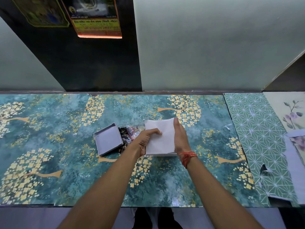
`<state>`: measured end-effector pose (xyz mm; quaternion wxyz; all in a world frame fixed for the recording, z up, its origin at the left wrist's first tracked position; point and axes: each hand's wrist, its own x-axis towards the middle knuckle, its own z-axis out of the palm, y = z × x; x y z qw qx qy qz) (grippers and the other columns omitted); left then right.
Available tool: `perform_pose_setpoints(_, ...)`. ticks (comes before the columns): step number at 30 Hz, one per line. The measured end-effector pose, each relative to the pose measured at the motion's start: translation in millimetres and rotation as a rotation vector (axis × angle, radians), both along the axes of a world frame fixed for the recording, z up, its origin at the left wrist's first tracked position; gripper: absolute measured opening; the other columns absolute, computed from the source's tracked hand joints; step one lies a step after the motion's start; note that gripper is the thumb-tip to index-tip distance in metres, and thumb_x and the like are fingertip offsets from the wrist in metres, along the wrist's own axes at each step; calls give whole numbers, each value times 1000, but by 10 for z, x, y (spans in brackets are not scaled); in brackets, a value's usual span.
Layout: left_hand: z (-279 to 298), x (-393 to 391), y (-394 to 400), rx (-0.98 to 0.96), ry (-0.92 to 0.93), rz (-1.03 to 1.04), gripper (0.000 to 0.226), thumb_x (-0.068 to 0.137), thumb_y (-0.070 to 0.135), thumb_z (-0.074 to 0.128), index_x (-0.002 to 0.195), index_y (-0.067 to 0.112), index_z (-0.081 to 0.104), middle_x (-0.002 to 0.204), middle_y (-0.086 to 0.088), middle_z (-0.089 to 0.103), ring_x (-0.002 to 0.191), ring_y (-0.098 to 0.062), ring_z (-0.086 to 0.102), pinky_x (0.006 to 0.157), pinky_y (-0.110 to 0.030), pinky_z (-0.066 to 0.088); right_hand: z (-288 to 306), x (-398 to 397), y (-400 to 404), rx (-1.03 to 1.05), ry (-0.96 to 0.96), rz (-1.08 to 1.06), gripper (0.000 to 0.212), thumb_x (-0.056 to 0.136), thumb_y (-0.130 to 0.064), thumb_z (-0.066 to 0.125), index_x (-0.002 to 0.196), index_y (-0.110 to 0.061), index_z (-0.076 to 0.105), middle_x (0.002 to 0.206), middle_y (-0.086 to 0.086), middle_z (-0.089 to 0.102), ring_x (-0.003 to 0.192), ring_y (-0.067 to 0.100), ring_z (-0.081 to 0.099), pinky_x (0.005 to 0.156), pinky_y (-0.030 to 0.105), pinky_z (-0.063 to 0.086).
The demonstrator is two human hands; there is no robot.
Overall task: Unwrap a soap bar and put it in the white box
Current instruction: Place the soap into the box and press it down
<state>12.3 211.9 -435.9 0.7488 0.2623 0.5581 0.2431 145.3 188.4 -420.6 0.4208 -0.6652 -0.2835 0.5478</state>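
Note:
A white square box sits on the teal flowered tabletop, with white tissue paper across its top. My left hand rests on the paper from the left, fingers pressed on it. My right hand lies flat against the box's right side, a red thread on its wrist. Left of the box lies a white lid or tray, open side up. Between the two sits a crumpled dark patterned wrapper. No soap bar is visible; the paper hides the box's inside.
A wall and a dark panel with posters rise behind the table. Green geometric paper and floral sheets cover the right end. The table's front edge runs along the bottom, with my feet below it.

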Motion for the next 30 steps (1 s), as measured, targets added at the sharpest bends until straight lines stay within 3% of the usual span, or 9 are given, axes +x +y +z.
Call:
perform_pose_setpoints(4,2,54,42,14,68,68,27,76,26,64,99,11,65,89,-16,69,74,-31,63,62,-29,51,-28,123,3,22,14,9,34,94,-40,56,115,-14,53,104,5,61,83,19,61,67,32,51)
perform_pose_setpoints(8,-18,155,28,31,105,157,42,64,37,61,97,11,65,90,-18,69,76,-32,62,71,-38,49,-67,111,-25,23,-11,53,32,91,-25,63,117,-16,48,108,5,60,88,20,60,69,31,49)
perform_pose_setpoints(11,-46,175,31,39,132,212,46,59,41,61,94,11,66,92,-19,70,79,-33,62,74,-43,48,-86,130,-6,20,-25,14,31,88,-21,64,115,-14,49,105,6,60,87,22,59,67,32,48)
perform_pose_setpoints(16,-35,194,64,107,240,288,41,62,41,54,89,11,57,88,-13,61,73,-27,55,66,-34,41,-164,217,31,-10,-166,61,19,88,-15,60,105,-7,58,98,10,61,73,17,55,56,26,40)
perform_pose_setpoints(22,-132,205,55,251,463,133,32,86,28,52,108,6,60,96,-5,60,76,-19,54,63,-30,39,-282,267,44,-75,-365,16,18,87,-21,63,100,-10,58,98,9,64,83,24,58,63,30,43)
perform_pose_setpoints(25,-176,119,80,345,573,40,30,87,19,60,116,10,65,99,-1,61,85,-22,60,72,-32,47,-369,310,24,-108,-514,83,24,84,-24,67,99,-6,64,96,8,67,82,25,60,67,29,44)
perform_pose_setpoints(27,-188,104,90,384,648,-57,17,82,16,63,97,12,71,86,-5,63,76,-26,58,67,-36,46,-383,316,31,-123,-591,108,27,83,-24,69,102,-6,64,92,4,62,83,25,58,70,28,42)
perform_pose_setpoints(29,-184,101,98,389,731,-138,5,75,17,64,73,12,62,70,-10,56,64,-23,48,59,-33,33,-372,320,48,-138,-653,128,27,82,-23,69,102,-6,65,88,3,58,82,24,56,70,28,41)
perform_pose_setpoints(30,-195,100,110,381,760,-164,12,73,16,65,67,12,56,64,-10,51,60,-21,42,58,-31,28,-361,326,60,-140,-672,135,26,82,-23,69,101,-6,65,87,3,59,80,24,54,70,28,40)
